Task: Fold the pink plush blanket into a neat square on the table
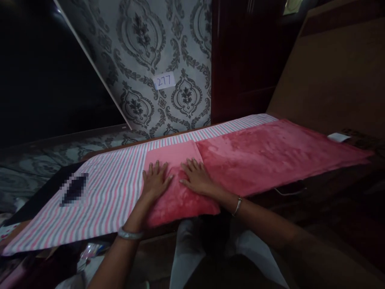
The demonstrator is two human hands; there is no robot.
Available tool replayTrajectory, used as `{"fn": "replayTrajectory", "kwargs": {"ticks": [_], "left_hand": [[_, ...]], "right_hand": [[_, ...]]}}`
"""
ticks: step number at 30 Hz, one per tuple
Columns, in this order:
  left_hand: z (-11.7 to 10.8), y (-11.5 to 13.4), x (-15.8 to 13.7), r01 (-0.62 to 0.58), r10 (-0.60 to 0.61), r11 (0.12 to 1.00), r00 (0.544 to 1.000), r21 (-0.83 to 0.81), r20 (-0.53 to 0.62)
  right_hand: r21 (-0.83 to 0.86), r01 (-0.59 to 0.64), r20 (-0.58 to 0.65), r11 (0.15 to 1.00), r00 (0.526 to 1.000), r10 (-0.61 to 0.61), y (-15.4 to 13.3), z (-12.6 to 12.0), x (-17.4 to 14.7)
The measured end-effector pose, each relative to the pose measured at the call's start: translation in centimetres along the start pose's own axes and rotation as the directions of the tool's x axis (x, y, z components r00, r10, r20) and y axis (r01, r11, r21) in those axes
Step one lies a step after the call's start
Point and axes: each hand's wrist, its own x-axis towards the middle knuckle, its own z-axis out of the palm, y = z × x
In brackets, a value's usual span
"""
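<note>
A pink-red plush cloth [255, 156] stretches over the right part of a striped sheet [111, 188] in pink, grey and white. Toward its left end, a folded panel [168, 154] shows a plain pink band along the far side and mottled plush nearer me. My left hand [155, 180] lies flat on this panel, fingers spread, close to its left edge. Beside it, my right hand [197, 176] also presses flat on the panel with fingers stretched, near the crease where the longer stretch of cloth begins. Neither hand grasps anything.
Patterned wallpaper [141, 44] with a paper label [164, 80] rises behind the surface. A large dark screen-like panel [51, 72] leans at the left; a cardboard sheet [337, 72] stands at the right. A dark, pixelated patch [74, 189] covers part of the striped sheet.
</note>
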Motion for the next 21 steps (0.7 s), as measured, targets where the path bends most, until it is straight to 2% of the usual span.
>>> {"fn": "replayTrajectory", "kwargs": {"ticks": [3, 5, 12, 17, 21], "left_hand": [[2.2, 0.4, -1.6, 0.017, -0.017, 0.999, 1.0, 0.038, 0.002], [2.7, 0.4, -1.6, 0.02, -0.02, 0.999, 1.0, 0.036, -0.011], [2.6, 0.4, -1.2, 0.029, -0.029, 1.0, 0.999, 0.01, -0.012], [2.8, 0.1, -1.1, 0.025, -0.025, 1.0, 0.999, 0.003, -0.028], [2.8, 0.0, -0.8, 0.023, -0.023, 1.0, 0.999, 0.009, -0.022]], "right_hand": [[-0.013, -0.013, 0.018, 1.0, 1.0, 0.014, 0.1, 1.3, -1.7], [-0.001, -0.031, 0.024, 1.0, 0.999, 0.031, 0.4, 1.3, -1.7], [-0.017, -0.013, 0.074, 1.0, 0.997, 0.014, 1.1, 0.3, -1.6], [-0.039, 0.009, 0.099, 0.999, 0.995, -0.005, 3.0, -0.5, -2.7], [-0.027, -0.018, 0.097, 0.999, 0.995, 0.02, 4.6, -0.7, -3.7]]}}
